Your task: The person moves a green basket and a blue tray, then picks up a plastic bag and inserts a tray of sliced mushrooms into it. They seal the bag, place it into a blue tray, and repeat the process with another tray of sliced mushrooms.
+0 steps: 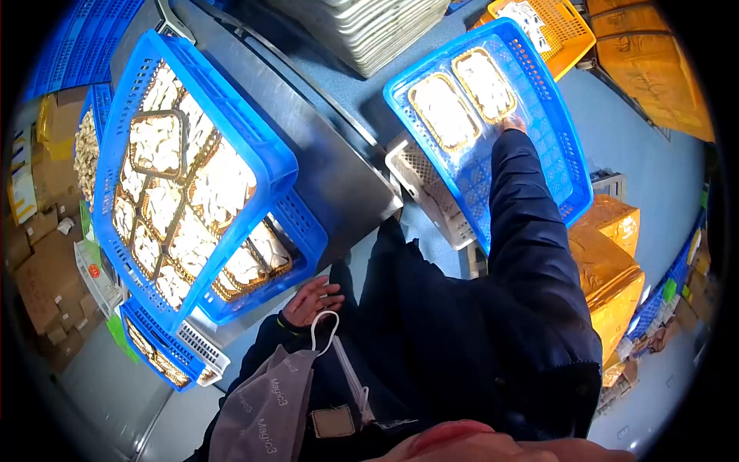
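My right hand (514,123) reaches into a blue crate (550,123) on the right. It grips the near edge of a gold-brown tray (485,83) heaped with pale pieces; the sleeve hides part of the hand. Beside it in that crate lies a second filled tray (444,112). My left hand (312,300) hangs near my body with fingers loosely apart, holding nothing. Close to it on the left, a large blue crate (269,154) is packed with similar trays, one tray (156,144) lying on top of the others. The bright light hides the contents' exact kind.
A metal table (339,162) stands between the blue crates. Stacked pale trays (377,31) rise at the back. An orange crate (562,35) sits at the upper right, with taped cartons (608,269) below. A white crate (431,189) lies under the right blue crate. A grey mask (265,404) hangs near my chest.
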`<state>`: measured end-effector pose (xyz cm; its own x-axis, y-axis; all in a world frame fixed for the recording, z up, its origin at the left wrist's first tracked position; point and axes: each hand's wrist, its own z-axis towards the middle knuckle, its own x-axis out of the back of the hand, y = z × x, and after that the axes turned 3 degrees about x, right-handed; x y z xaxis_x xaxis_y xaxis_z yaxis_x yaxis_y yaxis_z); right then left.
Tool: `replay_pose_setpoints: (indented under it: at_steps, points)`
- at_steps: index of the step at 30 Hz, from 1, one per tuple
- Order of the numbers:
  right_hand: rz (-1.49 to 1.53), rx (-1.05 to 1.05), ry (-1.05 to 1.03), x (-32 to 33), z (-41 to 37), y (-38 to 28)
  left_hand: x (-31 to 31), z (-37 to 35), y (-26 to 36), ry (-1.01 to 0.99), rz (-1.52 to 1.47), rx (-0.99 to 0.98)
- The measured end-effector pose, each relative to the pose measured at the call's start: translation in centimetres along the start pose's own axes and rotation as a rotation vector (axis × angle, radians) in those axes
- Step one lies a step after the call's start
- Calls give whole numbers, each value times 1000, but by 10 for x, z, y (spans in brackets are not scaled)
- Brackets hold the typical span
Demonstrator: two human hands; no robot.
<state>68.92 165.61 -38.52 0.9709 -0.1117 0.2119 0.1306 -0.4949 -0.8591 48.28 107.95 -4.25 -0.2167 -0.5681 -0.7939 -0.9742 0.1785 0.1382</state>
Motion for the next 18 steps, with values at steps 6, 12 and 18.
replay_pose_setpoints:
  at_steps: [6, 12, 18]
  points:
    - [-208, 191, 355, 20, -30, 0, -4, -1, 2, 24, 39, 22]
    - [-546, 675, -325, -9, -158, -91, -3, 4, 1, -78, 119, 12]
    - [-1124, 773, -508, -79, -137, -105, -6, 11, 1, -24, 157, 52]
